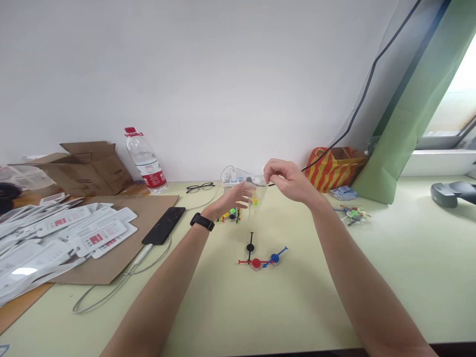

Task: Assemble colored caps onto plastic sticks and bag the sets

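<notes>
My right hand (286, 179) is raised above the pale green table (390, 258), its fingers pinched on the top of a small clear plastic bag (256, 196) with a yellow piece inside. Behind the bag my left hand (238, 197), a black watch on its wrist, has its fingers against the bag's lower part. Below the hands lie three small spinning tops: a black one (250, 246), a red one (256, 262) and a blue one (275, 257). More coloured tops (231, 215) lie under my left hand.
A black phone (164, 225) on a white cable lies on brown cardboard (122, 248) beside several white packets (74, 233). At the back stand a cardboard box (87, 166), a water bottle (146, 162), glasses (201, 187), a power strip (234, 177) and a striped bag (332, 166). More bagged tops (351, 213) lie to the right.
</notes>
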Tool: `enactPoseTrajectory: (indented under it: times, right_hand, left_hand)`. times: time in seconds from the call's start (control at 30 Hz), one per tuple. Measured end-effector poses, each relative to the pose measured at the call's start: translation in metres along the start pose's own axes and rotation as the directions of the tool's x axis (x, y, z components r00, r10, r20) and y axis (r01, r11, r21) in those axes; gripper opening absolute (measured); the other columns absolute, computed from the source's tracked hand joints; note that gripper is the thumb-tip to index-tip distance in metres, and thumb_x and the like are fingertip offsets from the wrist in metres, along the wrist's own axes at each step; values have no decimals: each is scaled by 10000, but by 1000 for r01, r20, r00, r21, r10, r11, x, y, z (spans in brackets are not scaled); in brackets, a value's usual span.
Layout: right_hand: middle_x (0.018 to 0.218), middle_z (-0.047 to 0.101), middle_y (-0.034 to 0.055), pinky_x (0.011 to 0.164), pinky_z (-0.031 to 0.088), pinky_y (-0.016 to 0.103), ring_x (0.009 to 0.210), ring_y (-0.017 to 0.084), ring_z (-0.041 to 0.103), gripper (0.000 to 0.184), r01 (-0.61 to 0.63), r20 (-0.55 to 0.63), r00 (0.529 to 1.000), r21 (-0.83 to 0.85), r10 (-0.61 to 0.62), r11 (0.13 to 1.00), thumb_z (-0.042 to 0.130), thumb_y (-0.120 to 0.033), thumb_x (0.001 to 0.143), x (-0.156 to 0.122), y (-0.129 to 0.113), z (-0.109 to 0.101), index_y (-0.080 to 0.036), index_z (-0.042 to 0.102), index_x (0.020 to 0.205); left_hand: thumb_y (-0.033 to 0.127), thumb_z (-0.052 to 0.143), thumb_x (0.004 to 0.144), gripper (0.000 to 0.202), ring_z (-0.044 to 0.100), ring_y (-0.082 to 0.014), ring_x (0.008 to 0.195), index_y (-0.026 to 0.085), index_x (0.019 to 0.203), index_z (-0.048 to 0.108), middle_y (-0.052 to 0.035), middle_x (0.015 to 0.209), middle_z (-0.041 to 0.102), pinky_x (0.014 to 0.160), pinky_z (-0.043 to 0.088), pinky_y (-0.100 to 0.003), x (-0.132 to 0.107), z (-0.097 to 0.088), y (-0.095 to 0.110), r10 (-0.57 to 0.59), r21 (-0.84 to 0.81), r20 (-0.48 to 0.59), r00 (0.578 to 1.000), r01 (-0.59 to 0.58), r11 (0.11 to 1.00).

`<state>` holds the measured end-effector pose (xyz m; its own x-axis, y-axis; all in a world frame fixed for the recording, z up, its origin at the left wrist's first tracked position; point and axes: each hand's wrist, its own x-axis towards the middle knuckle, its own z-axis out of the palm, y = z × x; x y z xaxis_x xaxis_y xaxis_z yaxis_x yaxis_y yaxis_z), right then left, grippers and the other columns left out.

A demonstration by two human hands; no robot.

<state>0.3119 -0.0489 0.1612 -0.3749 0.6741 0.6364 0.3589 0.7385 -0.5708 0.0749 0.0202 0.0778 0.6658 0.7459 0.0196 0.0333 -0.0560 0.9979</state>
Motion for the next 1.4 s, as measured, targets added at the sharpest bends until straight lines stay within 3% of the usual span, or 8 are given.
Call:
enactPoseTrajectory:
  times: [0.27,0.53,0.77,0.93,1.03,1.13,1.2,1.4]
  right_hand:
    - [1022,522,40,861,487,352,904,183,621,168,-70,-27,995,467,93,881,535,-174,808,-3,20,-7,-186,529,640]
    - [1105,513,27,940,501,365,916,162,671,156,-176,-50,970,529,237,830,608,-228,793,-4,29,-10,-173,526,672]
    - [1111,582,27,1001,509,384,983,170,661,89,-194,-49,967,500,251,844,640,-276,822,-4,30,-6,-196,606,798]
    - [1246,574,19,921,559,336,1024,162,640,218,-142,-267,925,420,272,896,595,-327,881,-1,46,-14,-287,625,1093]
    - [1198,603,43,834,563,297,962,160,645,202,-210,-321,904,244,283,947,496,-301,930,-4,62,-23,-257,614,1088]
    - [1064,670,89,745,530,278,875,179,649,249,-433,31,895,-184,445,883,429,-205,922,-12,74,-27,-195,646,1044]
    - [992,710,105,692,505,274,827,200,663,234,-437,325,749,-413,577,799,514,-150,848,-17,77,-21,-170,708,977]
    - [1033,759,27,670,481,225,829,179,692,369,-275,767,474,-337,432,900,686,-101,707,-13,58,35,-239,793,1032]
  left_hand:
    - [583,862,698,874,698,-333,1082,254,1440,539,-180,1332,645,869,540,-415,-7,30,-10,-2,-116,545,838,78,990]
    - [434,843,792,297,725,-182,827,172,853,717,-72,873,753,792,554,-314,1,56,-3,-28,120,387,922,-21,993]
    - [379,901,727,482,741,-258,1004,179,1115,696,-147,1057,770,895,564,-394,2,81,4,66,-19,281,957,-63,998]
    - [366,877,765,507,730,-253,1043,157,1181,677,-170,1155,751,951,545,-405,7,78,3,255,-61,-1,967,-254,965]
    - [374,875,767,536,735,-262,1033,155,1208,665,-185,1191,736,929,563,-420,5,66,-4,152,-53,-65,986,-155,986]
    - [396,883,751,529,758,-258,932,140,1165,677,-193,1157,743,879,583,-426,3,51,-10,61,-19,-111,992,-63,998]
    - [395,872,766,530,747,-263,1002,160,1193,665,-181,1208,728,897,580,-418,4,41,-12,127,-34,-155,980,-134,990]
    - [360,927,659,465,729,-200,812,143,1003,700,-73,866,747,803,589,-365,10,17,-26,94,18,-310,946,-93,996]
